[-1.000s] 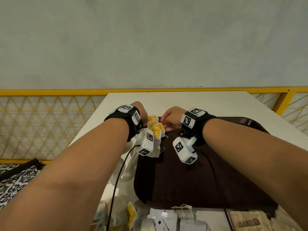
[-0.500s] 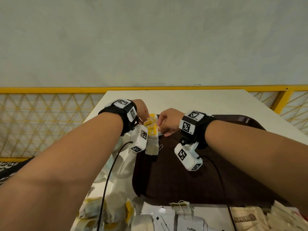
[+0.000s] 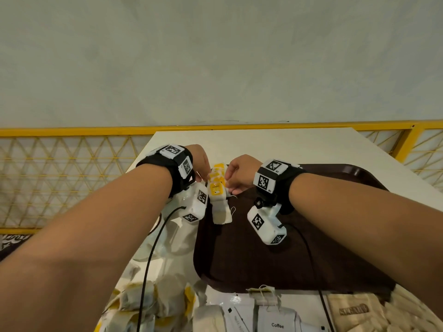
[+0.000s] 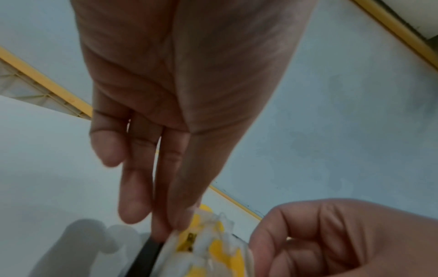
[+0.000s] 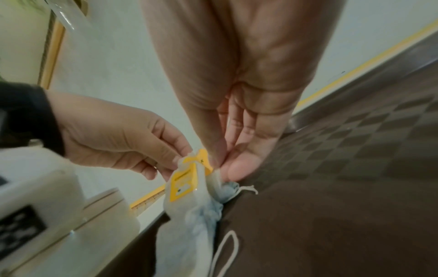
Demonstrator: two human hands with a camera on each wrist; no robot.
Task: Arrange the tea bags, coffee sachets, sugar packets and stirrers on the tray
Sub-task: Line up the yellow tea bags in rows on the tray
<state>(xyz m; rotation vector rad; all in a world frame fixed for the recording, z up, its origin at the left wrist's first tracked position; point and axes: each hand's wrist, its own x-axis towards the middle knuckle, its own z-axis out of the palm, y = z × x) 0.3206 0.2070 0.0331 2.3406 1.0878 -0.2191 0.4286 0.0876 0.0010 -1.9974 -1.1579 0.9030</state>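
Both hands are meeting over the far left corner of the tray (image 3: 299, 259): the left hand (image 3: 200, 161) and right hand (image 3: 239, 172) are each pinching the tops of a bunch of tea bags (image 3: 218, 195), probably to line them up before laying them down. The right wrist view is showing loose strings trailing onto the tray, while the head view alone is showing coffee sachets (image 3: 275, 319) waiting on the table (image 3: 263, 144).

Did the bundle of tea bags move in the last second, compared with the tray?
No, not noticeably. The tea bags remain over the far left corner of the tray, pinched between left hand and right hand.
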